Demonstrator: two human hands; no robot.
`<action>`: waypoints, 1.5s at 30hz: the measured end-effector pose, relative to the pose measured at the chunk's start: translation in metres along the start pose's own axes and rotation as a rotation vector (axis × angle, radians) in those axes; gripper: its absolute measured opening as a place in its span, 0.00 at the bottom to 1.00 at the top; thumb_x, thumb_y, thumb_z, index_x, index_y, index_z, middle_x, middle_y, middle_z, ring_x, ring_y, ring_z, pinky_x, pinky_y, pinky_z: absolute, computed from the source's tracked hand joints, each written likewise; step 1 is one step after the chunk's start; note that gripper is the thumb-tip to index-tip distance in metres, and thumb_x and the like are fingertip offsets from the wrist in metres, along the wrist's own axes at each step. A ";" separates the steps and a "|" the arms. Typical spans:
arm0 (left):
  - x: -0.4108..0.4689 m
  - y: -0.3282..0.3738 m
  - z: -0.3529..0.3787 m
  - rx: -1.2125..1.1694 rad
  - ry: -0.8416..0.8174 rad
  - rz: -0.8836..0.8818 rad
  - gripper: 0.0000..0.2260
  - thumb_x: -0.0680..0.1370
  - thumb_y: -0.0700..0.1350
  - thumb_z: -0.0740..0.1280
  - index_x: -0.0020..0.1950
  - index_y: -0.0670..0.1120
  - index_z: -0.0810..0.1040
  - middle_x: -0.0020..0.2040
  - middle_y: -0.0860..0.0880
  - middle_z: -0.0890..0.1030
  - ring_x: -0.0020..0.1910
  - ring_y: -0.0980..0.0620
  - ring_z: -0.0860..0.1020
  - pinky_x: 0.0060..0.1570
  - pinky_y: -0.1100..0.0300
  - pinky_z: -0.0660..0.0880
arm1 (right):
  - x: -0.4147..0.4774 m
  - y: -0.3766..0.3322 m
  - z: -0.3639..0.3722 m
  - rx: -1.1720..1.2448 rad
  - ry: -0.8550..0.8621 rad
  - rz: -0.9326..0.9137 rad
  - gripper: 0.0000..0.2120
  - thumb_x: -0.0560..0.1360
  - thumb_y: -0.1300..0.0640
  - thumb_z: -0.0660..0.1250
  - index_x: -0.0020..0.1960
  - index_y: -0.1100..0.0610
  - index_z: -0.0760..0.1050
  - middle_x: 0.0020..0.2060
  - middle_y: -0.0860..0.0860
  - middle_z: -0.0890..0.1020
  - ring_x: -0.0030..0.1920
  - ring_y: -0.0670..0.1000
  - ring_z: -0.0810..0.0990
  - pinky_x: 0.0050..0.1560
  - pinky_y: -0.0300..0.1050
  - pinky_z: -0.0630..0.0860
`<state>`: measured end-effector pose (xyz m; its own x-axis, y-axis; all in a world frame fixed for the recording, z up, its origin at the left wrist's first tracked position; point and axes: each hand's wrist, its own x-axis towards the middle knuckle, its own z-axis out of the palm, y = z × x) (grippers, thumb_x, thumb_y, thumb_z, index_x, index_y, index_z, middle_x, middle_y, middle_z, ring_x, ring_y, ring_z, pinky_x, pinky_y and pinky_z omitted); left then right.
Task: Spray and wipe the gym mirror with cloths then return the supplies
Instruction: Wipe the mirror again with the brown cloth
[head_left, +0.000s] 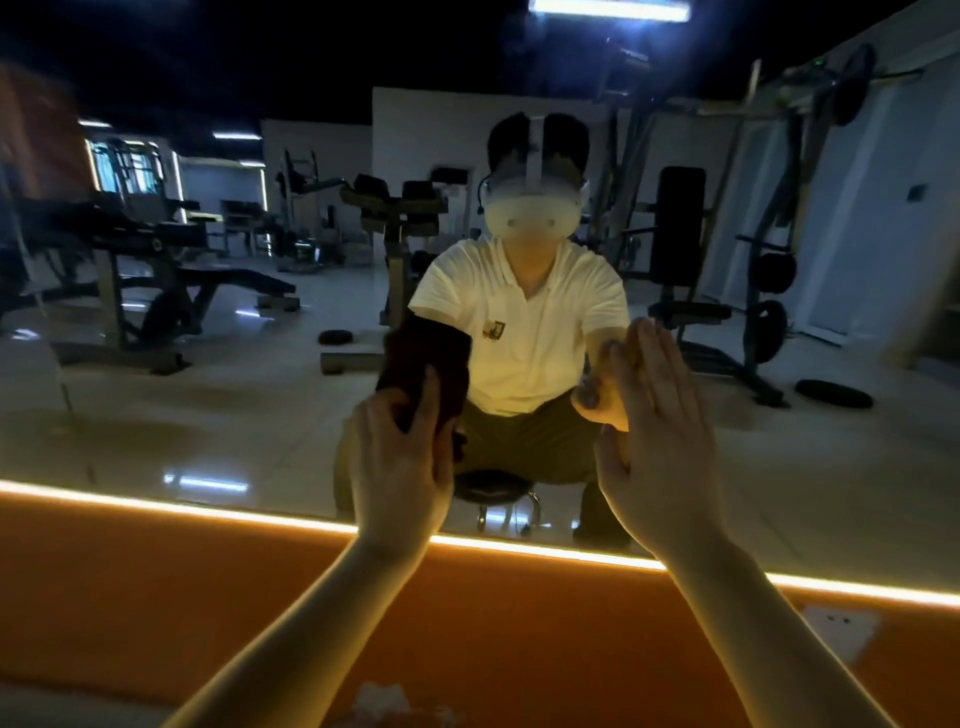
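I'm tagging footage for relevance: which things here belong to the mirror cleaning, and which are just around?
Job: mirror, cloth gripped by left hand, right hand flat on the glass.
Just there: light strip, socket.

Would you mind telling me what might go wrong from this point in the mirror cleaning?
1. The bare right hand lies flat at the mirror, so it may leave prints there.
2. It is dim here, so streaks left by the cloth in the left hand could go unnoticed.
3. A socket sits below the mirror; running spray might reach it.
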<state>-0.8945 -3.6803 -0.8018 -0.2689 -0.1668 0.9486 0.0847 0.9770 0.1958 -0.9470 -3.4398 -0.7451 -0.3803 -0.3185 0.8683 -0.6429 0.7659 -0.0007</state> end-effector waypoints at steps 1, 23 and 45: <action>-0.007 0.011 0.006 -0.020 -0.018 0.002 0.26 0.84 0.48 0.66 0.81 0.47 0.63 0.61 0.34 0.73 0.55 0.40 0.74 0.49 0.56 0.72 | 0.000 0.001 0.000 0.003 0.002 -0.001 0.35 0.79 0.60 0.64 0.83 0.58 0.57 0.84 0.55 0.51 0.84 0.55 0.47 0.81 0.60 0.53; -0.088 0.086 0.057 -0.050 -0.225 0.326 0.33 0.75 0.36 0.73 0.79 0.43 0.67 0.63 0.38 0.71 0.59 0.38 0.76 0.57 0.40 0.81 | -0.024 0.070 -0.032 -0.008 0.101 0.191 0.31 0.78 0.60 0.62 0.81 0.55 0.61 0.82 0.56 0.57 0.82 0.56 0.56 0.79 0.57 0.59; 0.071 0.110 0.047 0.037 -0.040 0.567 0.34 0.72 0.39 0.74 0.77 0.49 0.67 0.77 0.41 0.66 0.74 0.37 0.66 0.73 0.37 0.65 | -0.008 0.076 -0.017 0.030 0.179 0.168 0.39 0.77 0.61 0.67 0.84 0.55 0.54 0.84 0.54 0.52 0.84 0.57 0.48 0.78 0.67 0.59</action>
<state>-0.9499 -3.5786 -0.7245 -0.2270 0.3895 0.8926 0.1923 0.9164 -0.3510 -0.9817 -3.3694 -0.7439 -0.3620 -0.0820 0.9286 -0.6011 0.7819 -0.1653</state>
